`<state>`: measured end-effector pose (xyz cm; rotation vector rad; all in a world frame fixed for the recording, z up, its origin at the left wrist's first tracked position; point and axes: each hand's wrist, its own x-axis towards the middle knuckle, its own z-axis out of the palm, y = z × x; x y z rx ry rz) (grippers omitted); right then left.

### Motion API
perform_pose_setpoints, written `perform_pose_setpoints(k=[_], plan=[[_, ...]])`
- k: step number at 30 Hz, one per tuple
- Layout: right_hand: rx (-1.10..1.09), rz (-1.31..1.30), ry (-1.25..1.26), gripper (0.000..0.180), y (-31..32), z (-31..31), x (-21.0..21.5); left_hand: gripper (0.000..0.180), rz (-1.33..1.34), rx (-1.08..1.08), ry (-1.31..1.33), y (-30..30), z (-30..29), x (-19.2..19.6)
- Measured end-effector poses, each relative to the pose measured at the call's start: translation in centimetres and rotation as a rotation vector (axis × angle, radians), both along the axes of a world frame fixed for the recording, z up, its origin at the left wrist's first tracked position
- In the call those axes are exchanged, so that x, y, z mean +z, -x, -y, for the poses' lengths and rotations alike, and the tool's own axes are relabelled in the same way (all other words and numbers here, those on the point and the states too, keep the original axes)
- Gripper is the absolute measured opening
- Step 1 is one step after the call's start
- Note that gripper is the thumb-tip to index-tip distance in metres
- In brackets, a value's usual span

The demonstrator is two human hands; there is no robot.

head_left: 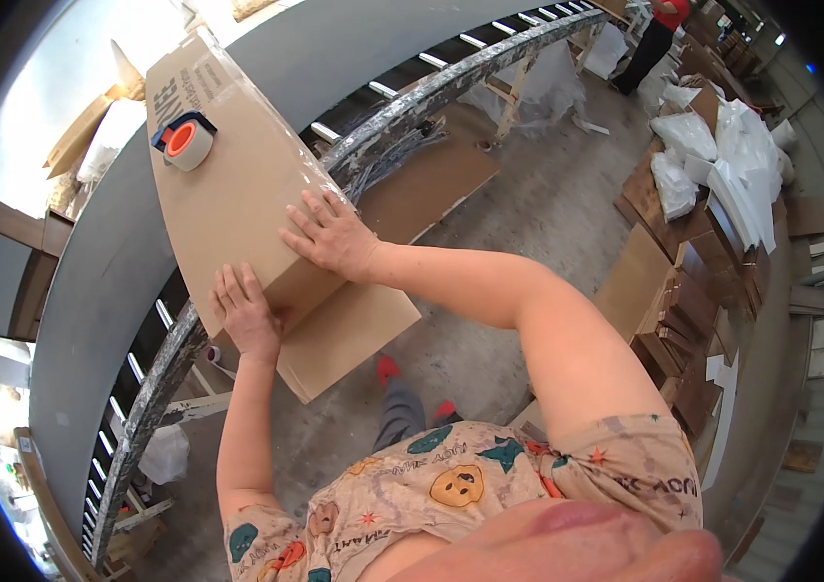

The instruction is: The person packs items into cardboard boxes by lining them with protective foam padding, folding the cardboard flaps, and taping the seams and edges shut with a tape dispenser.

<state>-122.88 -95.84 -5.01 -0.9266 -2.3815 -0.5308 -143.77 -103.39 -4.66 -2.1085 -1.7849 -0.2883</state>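
A long brown cardboard box lies across a roller conveyor in front of me, its near end jutting out over the edge. One flap sticks out at that end. My left hand rests on the near left corner of the box, fingers stretched over its top. Further right, my right hand lies flat with spread fingers on the top near the right edge. Toward the far end of the box sits a tape dispenser with a dark blue frame, an orange core and a roll of tape; neither hand touches it.
The conveyor's metal rail curves past on both sides of the box. Beneath it lies a flat cardboard sheet. To the right, stacked cardboard and white plastic bags fill the floor. A person in red stands far off.
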Motion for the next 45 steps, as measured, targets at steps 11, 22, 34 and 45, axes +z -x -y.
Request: perform_pose_setpoints(k=[11,22,34,45], plan=[[0.08,0.174,-0.048,0.047,0.2,-0.7,0.4,0.111,0.014,0.015,-0.161,0.9,1.1,-1.9],[0.247,0.076,-0.062,0.049,-0.5,-0.1,-0.1,0.107,0.02,0.049,-0.237,0.4,2.3,-2.4],[0.259,-0.567,0.369,0.047,2.0,11.4,1.0,0.065,-0.044,0.183,-0.096,4.3,3.0,-5.9],[0.134,-1.807,2.232,0.037,3.5,17.6,-11.5,0.109,0.023,0.004,-0.231,4.0,3.3,-4.4]])
